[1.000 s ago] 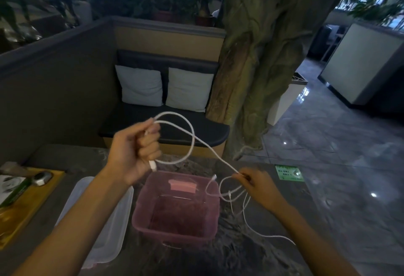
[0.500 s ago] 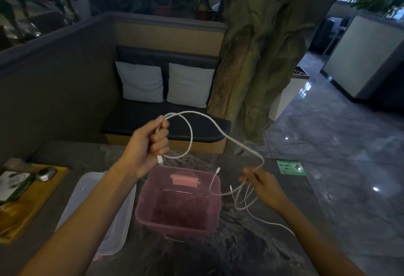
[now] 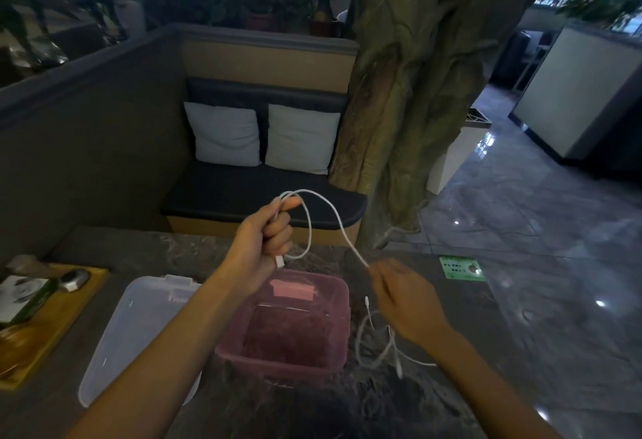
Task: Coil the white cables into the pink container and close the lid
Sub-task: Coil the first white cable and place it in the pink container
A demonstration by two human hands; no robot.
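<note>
Left hand (image 3: 262,240) is closed in a fist around a white cable (image 3: 331,216), one loop standing out above the knuckles and a plug hanging below the palm. Right hand (image 3: 404,296) pinches the same cable at the fingertips, drawn taut between the two hands. The cable is thin, white and slack past the right hand, trailing in loose curls on the table (image 3: 312,411). The pink container (image 3: 342,327) sits open beneath the hands. The clear lid (image 3: 114,345) lies flat just beside it, left.
</note>
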